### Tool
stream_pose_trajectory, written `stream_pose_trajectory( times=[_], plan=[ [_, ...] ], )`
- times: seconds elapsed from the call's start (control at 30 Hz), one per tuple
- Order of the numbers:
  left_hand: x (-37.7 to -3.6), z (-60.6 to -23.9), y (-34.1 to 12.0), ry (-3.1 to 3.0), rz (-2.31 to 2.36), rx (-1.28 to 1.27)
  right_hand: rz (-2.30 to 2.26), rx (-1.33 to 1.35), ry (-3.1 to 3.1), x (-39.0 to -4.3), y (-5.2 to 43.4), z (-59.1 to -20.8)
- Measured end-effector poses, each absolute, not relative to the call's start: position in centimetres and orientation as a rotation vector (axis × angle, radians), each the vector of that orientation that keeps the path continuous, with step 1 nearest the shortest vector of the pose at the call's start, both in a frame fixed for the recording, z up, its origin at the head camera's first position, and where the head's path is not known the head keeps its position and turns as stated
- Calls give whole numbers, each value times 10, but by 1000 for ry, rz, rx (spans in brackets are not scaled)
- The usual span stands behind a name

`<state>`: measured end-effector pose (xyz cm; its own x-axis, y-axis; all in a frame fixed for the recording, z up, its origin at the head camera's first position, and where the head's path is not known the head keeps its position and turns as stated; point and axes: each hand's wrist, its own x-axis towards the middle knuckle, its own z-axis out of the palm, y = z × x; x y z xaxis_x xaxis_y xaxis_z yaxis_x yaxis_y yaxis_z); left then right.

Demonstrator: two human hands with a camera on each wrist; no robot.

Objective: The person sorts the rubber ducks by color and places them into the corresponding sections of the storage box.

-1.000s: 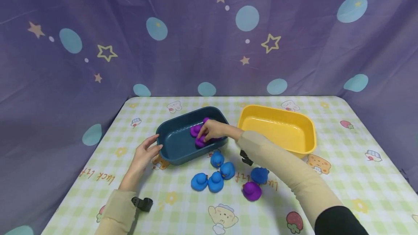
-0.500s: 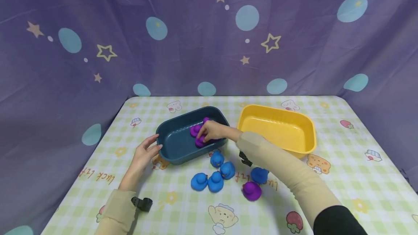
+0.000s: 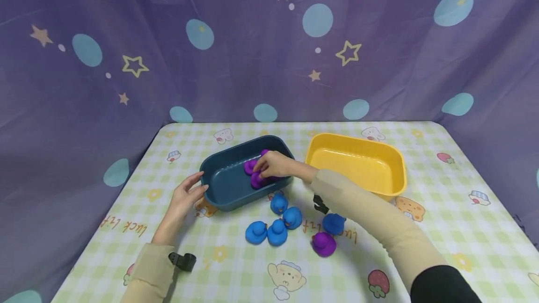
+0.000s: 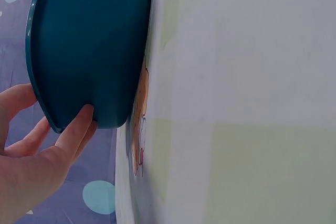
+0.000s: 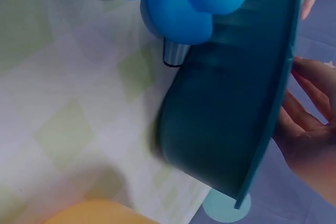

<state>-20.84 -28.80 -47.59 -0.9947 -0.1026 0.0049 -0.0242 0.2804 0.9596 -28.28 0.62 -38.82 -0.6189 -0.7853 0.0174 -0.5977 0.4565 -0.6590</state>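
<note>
Ducks are the matter here: the right hand (image 3: 273,165) reaches into the dark blue tub (image 3: 223,186) near the surface's middle, its fingers curled over a purple duck (image 3: 257,180) lying against the tub's near wall, with another purple duck (image 3: 250,166) just beyond. Whether the duck is pinched or merely touched cannot be told. The left hand (image 3: 185,198), fingers relaxed and straight, rests on the tub's left end, thumb under the rim. Blue ducks (image 3: 275,221) and one more purple duck (image 3: 324,243) sit toward the surface's near edge; a yellow tub (image 3: 397,172) stands right.
</note>
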Motion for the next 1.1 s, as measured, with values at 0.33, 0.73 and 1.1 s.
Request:
stream_pose_trajectory(
  times=[0.33, 0.73, 1.1],
  plan=[
    [-209, -479, -290, -2451, -1846, 100, -956, -1265, 2423, -271, 20, -381],
    [-210, -479, -289, -2466, -1821, 116, -1054, -1264, 2390, -255, 36, -374],
    [-209, -478, -289, -2455, -1851, 100, -1096, -1257, 2415, -237, 55, -368]
  ],
)
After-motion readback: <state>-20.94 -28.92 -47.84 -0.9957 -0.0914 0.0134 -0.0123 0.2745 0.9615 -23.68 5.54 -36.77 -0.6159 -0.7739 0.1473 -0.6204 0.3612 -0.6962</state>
